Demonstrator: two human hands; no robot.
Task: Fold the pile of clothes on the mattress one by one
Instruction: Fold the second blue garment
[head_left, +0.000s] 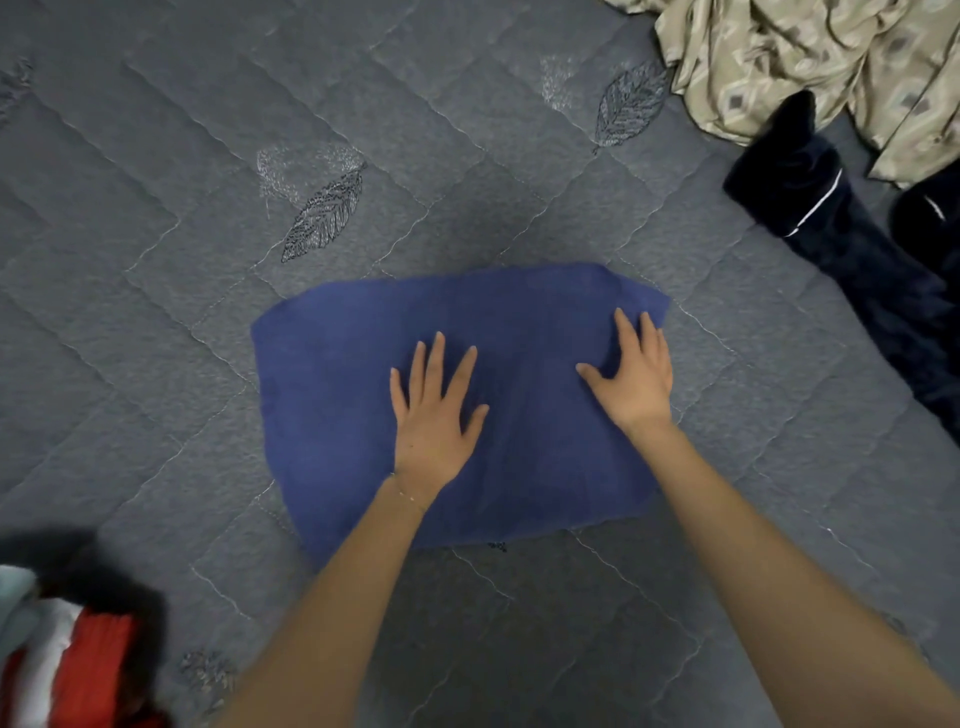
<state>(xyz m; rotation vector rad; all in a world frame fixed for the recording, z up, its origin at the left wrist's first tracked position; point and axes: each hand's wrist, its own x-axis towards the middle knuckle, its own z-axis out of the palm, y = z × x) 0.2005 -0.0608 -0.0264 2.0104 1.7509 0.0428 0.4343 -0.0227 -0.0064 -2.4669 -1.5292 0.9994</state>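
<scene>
While only 1 view, the head camera, is available, it shows the task item plainly. A blue cloth (337, 405) lies flat on the grey quilted mattress (156, 260) at centre frame, with its long axis running left to right at a slight tilt.

Both hands rest palm-down on it, fingers straight and spread, gripping nothing. The left hand (434, 415) sits near the cloth's middle. The right hand (631, 374) sits close to the right short edge.

Judgement: the next fold turns on that right edge, and the right hand is the nearer.

A rumpled beige patterned garment (805, 67) and a dark navy garment (831, 234) lie at upper right, both cut off by the frame. A red and white bundle (67, 665) at lower left is blurred and cropped. The cloth's layer count cannot be determined, and the forearms cover part of its near edge.
</scene>
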